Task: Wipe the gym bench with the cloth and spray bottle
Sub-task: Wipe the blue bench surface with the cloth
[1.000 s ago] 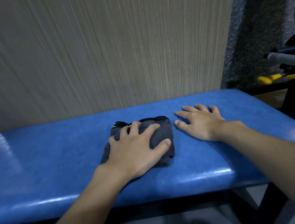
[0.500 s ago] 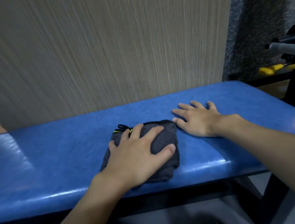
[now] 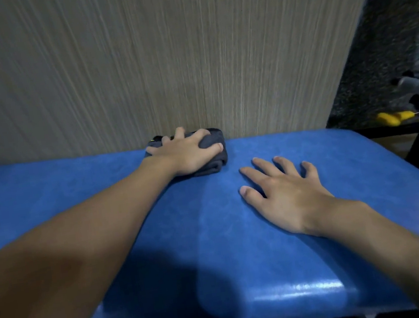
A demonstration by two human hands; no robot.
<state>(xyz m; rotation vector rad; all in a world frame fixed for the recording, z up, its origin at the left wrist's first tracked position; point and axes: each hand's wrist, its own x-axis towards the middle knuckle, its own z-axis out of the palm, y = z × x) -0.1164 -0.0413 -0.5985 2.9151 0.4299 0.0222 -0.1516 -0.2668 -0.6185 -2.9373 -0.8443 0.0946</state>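
Cloth (image 3: 210,141) farther back on bench (image 3: 212,225)

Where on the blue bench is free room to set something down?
Free: the bench left of the left forearm, the near strip between both forearms, and the right end beyond the right hand. Crowded: the far middle by the wall, where the left hand grips the cloth.
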